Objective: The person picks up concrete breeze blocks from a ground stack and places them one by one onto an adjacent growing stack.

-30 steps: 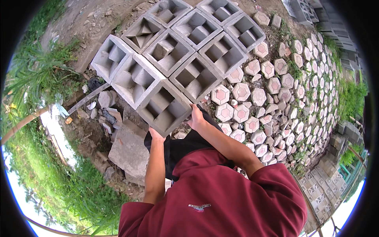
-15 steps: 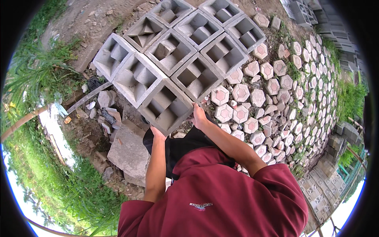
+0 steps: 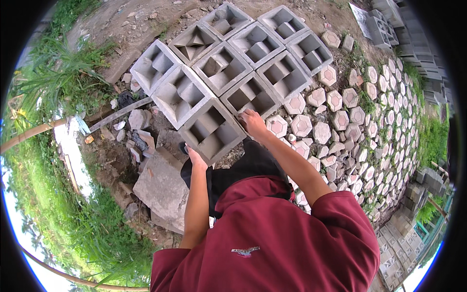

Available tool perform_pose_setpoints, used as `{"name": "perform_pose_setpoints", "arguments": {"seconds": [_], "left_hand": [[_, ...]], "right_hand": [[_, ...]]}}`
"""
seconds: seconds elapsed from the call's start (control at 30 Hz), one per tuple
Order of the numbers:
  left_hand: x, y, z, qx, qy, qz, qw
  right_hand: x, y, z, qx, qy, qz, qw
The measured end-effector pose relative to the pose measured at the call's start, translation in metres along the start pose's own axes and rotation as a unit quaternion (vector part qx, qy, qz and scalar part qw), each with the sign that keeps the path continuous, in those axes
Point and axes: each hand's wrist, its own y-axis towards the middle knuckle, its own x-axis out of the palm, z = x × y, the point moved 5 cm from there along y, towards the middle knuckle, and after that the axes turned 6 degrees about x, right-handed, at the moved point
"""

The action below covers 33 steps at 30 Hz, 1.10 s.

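Grey concrete ventilation blocks [image 3: 219,68] with angled inner vanes stand packed together in a cluster, their hollow faces up. The nearest block [image 3: 214,155] is a darker grey and sits at the cluster's front corner. My left hand [image 3: 196,158] presses along its lower left side, the fingertips partly hidden by the block. My right hand [image 3: 254,124] is at its right side, the bent fingers hooked over the near rim of the neighbouring block [image 3: 250,95].
Hexagonal pavers [image 3: 335,100] with pinkish centres cover the ground to the right. Broken concrete slabs [image 3: 163,187] and rubble lie at the left, beside a narrow grey bar [image 3: 121,115]. Grass [image 3: 63,68] grows further left. More blocks [image 3: 396,34] are stacked at the far right.
My right hand has left the nearest block's right corner and moved up onto the neighbouring block's rim. My left hand stays at the nearest block's side. The whole view has shifted slightly.
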Motion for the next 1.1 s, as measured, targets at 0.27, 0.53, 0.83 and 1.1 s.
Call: {"name": "perform_pose_setpoints", "arguments": {"seconds": [0.27,0.53,0.83,1.1], "left_hand": [[-0.014,0.003,-0.003,0.018,0.025,0.041,0.999],[-0.024,0.0,-0.002,0.006,0.063,0.112,0.992],[-0.014,-0.006,0.006,0.118,0.123,0.193,0.966],[-0.005,-0.015,0.029,0.22,0.402,0.225,0.86]], "right_hand": [[0.021,0.033,0.002,-0.137,-0.107,-0.095,0.98],[0.012,0.035,0.011,-0.012,-0.024,-0.054,0.998],[0.02,0.028,-0.002,-0.076,-0.081,-0.125,0.986],[0.019,0.032,-0.014,-0.126,-0.106,-0.122,0.979]]}}
